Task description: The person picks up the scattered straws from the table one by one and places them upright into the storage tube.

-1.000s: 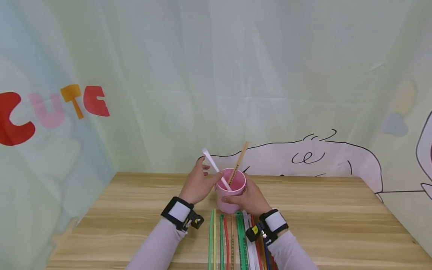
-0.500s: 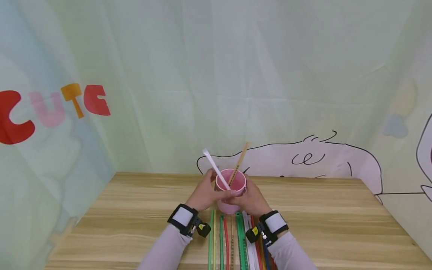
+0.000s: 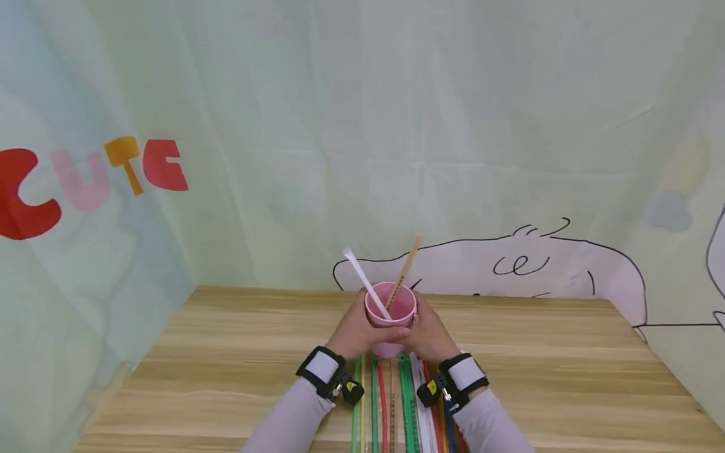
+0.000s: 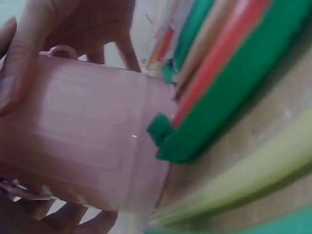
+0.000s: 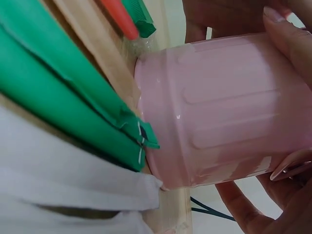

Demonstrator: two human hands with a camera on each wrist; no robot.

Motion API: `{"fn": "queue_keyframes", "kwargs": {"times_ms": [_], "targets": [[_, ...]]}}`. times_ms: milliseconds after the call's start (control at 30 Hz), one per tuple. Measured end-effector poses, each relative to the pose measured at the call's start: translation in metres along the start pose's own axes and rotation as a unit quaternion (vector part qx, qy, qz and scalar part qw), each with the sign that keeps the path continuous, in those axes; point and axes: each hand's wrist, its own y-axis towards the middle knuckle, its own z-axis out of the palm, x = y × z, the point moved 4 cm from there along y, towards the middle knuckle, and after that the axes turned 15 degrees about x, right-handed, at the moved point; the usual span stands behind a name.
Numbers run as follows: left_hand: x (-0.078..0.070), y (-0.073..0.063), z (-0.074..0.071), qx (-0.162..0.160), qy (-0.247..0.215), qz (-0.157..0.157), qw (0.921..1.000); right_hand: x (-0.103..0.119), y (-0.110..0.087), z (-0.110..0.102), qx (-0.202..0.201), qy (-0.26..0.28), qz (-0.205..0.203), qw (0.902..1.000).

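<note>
A pink plastic cup (image 3: 387, 350), shaped like a small bucket, stands upright near the middle of the table. My left hand (image 3: 355, 329) grips its left side, thumb laid across the front. From the right, my right hand (image 3: 432, 331) holds the other side, and the two hands meet in front. A white stick-like piece (image 3: 362, 275) leans left out of the cup, while a tan paper-wrapped stick (image 3: 405, 269) with dark print leans right. In the right wrist view the cup's ribbed wall (image 5: 229, 97) sits close to the ends of the strips. A small pink loop (image 4: 62, 50) shows near its rim.
Several long thin pieces lie side by side in front of the cup: green wrapped strips (image 3: 409, 409), a red one (image 3: 382, 402), a printed tan one (image 3: 393, 415) and white ones (image 3: 421, 415). A printed curtain (image 3: 362, 157) hangs behind the wooden table (image 3: 226, 352).
My left hand has come down from beside the white piece and closed around the cup's left side, its thumb now across the front. My right hand keeps its hold.
</note>
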Motion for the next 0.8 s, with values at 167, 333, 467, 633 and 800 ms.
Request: {"fn": "queue_keyframes", "kwargs": {"times_ms": [167, 333, 467, 633, 800], "targets": [[0.001, 0.0, 0.003, -0.027, 0.022, -0.017, 0.9993, 0.001, -0.003, -0.002, 0.008, 0.003, -0.01, 0.9999], [0.001, 0.001, 0.005, -0.035, 0.032, -0.032, 0.9983, 0.001, -0.005, -0.003, 0.021, 0.008, -0.01, 0.9997], [0.003, 0.0, 0.006, -0.035, 0.035, -0.035, 0.9982, 0.003, -0.006, -0.003, 0.028, -0.006, -0.016, 0.9995], [0.005, -0.002, 0.004, -0.036, 0.039, -0.05, 0.9973, 0.012, -0.008, -0.007, 0.031, -0.057, -0.002, 0.9979], [0.005, -0.003, 0.001, -0.035, 0.04, -0.057, 0.997, 0.027, -0.024, -0.022, 0.031, -0.089, 0.071, 0.9931]]}}
